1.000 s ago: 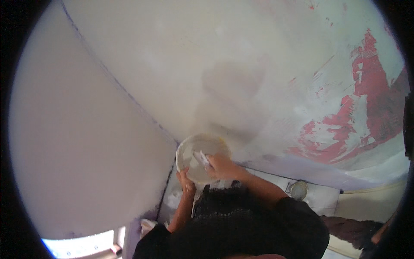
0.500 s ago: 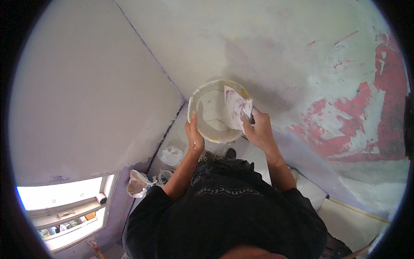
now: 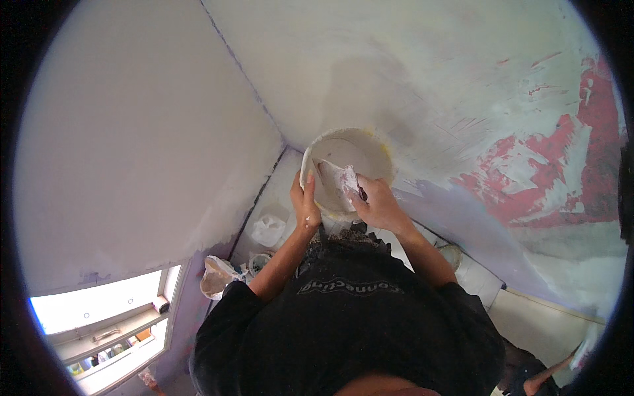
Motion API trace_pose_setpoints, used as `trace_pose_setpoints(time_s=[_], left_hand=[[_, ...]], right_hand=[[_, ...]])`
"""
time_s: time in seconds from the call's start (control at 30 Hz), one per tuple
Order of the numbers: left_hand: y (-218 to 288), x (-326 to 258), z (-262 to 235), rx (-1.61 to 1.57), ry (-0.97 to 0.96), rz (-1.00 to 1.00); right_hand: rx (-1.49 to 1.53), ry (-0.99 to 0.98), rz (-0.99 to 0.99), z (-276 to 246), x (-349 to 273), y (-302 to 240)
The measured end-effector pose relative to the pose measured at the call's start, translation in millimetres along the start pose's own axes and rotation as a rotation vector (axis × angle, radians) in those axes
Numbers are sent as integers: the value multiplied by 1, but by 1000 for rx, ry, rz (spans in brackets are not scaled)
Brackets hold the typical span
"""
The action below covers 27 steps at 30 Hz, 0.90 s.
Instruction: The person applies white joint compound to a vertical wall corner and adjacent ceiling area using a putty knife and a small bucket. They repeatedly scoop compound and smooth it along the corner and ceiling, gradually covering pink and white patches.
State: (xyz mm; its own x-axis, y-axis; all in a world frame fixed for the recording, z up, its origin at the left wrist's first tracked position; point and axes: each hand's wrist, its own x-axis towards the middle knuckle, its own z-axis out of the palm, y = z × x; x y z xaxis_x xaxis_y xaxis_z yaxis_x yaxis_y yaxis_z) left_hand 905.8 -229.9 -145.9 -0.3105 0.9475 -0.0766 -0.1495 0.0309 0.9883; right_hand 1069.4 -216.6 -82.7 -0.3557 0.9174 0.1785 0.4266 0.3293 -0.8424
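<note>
The left hand holds the left side of a round, whitish bucket. The right hand has its fingers closed on a flat, white-smeared scraper, which points left and away across the bucket's open top.

Black short-sleeved shirt with pale lettering

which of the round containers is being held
The large whitish bucket, its rim gripped by the left hand. The small left container and small right container are down on the floor, untouched by either hand.
</note>
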Motion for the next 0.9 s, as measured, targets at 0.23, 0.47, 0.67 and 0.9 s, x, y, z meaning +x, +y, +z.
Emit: trace_pose_setpoints(time_s=[0.23,0.47,0.67,0.9], left_hand=[[-7,22,-79,-125,98,-174],[-28,9,-89,-191,155,-255],[-48,-21,-40,-223,215,-248],[-58,-52,51,-233,234,-272]], right_hand=[[482,210,381,70,14,-4],[1277,454,483,44,-18,13],[1689,920,631,-38,-71,110],[1987,1197,437,-221,-129,217]])
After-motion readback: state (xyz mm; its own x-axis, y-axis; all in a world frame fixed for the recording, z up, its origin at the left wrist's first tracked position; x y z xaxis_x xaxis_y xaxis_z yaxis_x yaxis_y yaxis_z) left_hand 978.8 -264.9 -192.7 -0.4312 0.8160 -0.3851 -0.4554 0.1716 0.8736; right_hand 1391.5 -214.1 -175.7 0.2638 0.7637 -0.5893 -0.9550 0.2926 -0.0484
